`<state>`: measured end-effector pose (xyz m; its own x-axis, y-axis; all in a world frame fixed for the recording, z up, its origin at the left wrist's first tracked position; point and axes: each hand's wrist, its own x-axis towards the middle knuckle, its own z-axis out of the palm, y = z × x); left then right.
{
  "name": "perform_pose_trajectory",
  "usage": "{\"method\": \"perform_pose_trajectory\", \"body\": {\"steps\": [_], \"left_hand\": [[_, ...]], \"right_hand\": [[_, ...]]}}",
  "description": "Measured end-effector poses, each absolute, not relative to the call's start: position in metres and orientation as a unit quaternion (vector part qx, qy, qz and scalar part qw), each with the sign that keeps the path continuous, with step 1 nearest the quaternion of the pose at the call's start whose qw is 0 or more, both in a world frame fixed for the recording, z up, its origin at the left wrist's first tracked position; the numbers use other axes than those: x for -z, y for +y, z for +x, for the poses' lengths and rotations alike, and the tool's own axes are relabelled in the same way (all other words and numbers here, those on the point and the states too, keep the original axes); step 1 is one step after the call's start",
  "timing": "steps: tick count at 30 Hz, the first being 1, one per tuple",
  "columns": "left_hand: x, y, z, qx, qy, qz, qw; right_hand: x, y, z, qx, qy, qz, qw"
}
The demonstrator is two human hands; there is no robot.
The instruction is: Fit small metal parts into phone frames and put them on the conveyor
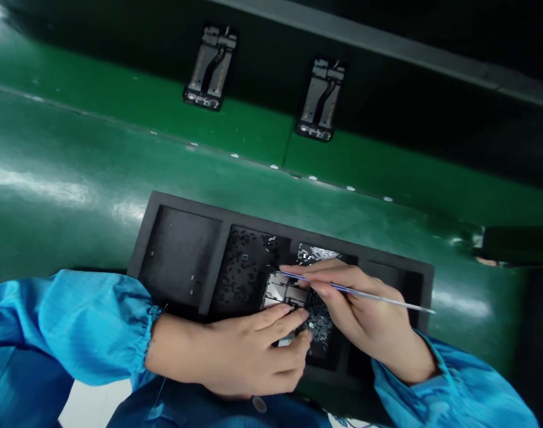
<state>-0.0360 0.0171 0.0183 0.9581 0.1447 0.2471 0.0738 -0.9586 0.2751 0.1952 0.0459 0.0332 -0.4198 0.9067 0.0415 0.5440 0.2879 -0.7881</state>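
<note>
My left hand is closed around an opened phone body, fingers lying across its lower part, above the black tray. Bare inner parts show at the phone's upper end; the rest is hidden under my fingers. In my right hand a slim, blue-and-silver pointed tool is pinched between thumb and fingers. Its bluish end reaches the phone's top edge, while the silver end sticks out to the right. Whether it touches the phone I cannot tell.
The black compartmented tray holds small dark pieces and a heap of small shiny pieces. Two opened phones lie farther back on the green surface. A dark block stands at the right.
</note>
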Motion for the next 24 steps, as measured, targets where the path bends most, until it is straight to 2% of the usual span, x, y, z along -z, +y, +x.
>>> {"method": "perform_pose_trajectory", "body": {"steps": [11, 18, 24], "left_hand": [[-0.019, 0.019, -0.037, -0.132, 0.056, 0.979, 0.146], [-0.018, 0.017, -0.038, -0.133, 0.053, 0.979, 0.148], [-0.018, 0.019, -0.039, -0.147, 0.052, 0.977, 0.145]], "right_hand": [[-0.039, 0.049, 0.197, -0.360, -0.768, -0.469, 0.247], [-0.043, 0.050, 0.191, -0.305, -0.799, -0.482, 0.190], [-0.038, 0.045, 0.184, -0.317, -0.769, -0.502, 0.235]]}}
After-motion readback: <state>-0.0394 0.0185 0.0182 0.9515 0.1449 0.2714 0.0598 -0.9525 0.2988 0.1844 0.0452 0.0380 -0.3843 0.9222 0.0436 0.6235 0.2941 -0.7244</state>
